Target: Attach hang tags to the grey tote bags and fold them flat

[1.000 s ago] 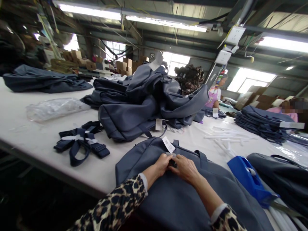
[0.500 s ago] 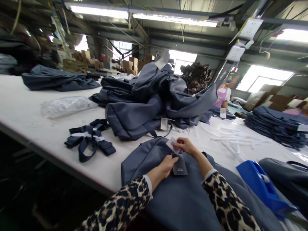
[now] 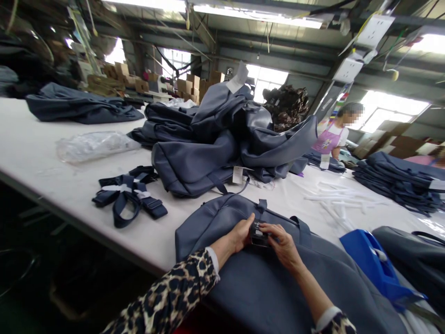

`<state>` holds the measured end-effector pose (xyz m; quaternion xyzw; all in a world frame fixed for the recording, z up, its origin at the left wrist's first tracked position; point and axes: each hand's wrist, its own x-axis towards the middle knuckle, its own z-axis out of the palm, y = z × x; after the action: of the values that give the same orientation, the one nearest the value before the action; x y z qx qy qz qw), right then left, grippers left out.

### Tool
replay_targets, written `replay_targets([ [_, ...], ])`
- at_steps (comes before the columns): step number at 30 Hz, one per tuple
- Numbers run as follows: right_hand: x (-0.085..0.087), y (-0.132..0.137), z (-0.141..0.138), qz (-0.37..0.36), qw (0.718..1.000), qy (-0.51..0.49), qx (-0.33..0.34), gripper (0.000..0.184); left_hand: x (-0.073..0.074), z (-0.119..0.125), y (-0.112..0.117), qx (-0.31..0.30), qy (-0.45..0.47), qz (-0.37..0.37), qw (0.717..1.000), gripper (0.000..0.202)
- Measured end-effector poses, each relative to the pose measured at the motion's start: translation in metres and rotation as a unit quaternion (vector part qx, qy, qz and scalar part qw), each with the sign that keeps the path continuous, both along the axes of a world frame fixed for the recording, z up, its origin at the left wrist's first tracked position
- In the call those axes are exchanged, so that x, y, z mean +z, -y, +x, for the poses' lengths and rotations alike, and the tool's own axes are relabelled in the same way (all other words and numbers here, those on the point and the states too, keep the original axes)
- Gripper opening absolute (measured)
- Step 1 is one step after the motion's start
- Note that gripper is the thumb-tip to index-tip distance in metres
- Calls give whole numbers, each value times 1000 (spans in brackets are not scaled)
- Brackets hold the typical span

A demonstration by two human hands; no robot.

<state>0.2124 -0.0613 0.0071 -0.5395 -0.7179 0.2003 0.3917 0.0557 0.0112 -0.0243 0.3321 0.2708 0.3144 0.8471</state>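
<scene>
A dark hang tag (image 3: 257,235) is held between a left hand (image 3: 239,236) and a right hand (image 3: 282,247), just above a slate-blue fabric bag (image 3: 250,297) laid flat across the edge of a white-topped work table (image 3: 41,148). The tag is pinched by the right thumb and fingertips, while the left fingers are pressed together and curled against its other side; small white markings are seen on it, but their detail is too small to be read. The tag is positioned near the top edge of the bag, just below a short fabric loop (image 3: 262,205), with a webbing handle (image 3: 301,230) lying to the right. A leopard-print sleeve (image 3: 174,292) is worn on the left arm.

Beyond the hands, a heap of similar bags (image 3: 198,155) is piled on the table, with a paper label (image 3: 237,175) hanging from it. A bundle of navy straps (image 3: 129,195) and a clear plastic bag (image 3: 95,146) are laid to the left. White plastic strips (image 3: 337,198) are scattered to the right, beside a blue holder (image 3: 371,264) and a dark bag (image 3: 413,260). Farther off, a co-worker in a pink apron (image 3: 333,139) is seen standing near a stack of folded bags (image 3: 396,185), with cardboard cartons (image 3: 187,86) in the background.
</scene>
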Motion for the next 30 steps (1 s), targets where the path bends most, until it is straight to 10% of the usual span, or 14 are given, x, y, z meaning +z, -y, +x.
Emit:
replay_targets([
  [12,5,14,4,-42,996,73,22,32,-9,6,0,30,-45,77,996,35],
  [17,-10,32,-6,-5,974,226,24,61,-8,8,5,43,-48,108,992,34],
  [23,-6,36,-9,-6,973,231,-10,44,-6,7,13,66,-56,151,985,26],
  [30,48,-16,81,-88,940,137,-299,52,-12,8,9,48,-74,141,986,34],
])
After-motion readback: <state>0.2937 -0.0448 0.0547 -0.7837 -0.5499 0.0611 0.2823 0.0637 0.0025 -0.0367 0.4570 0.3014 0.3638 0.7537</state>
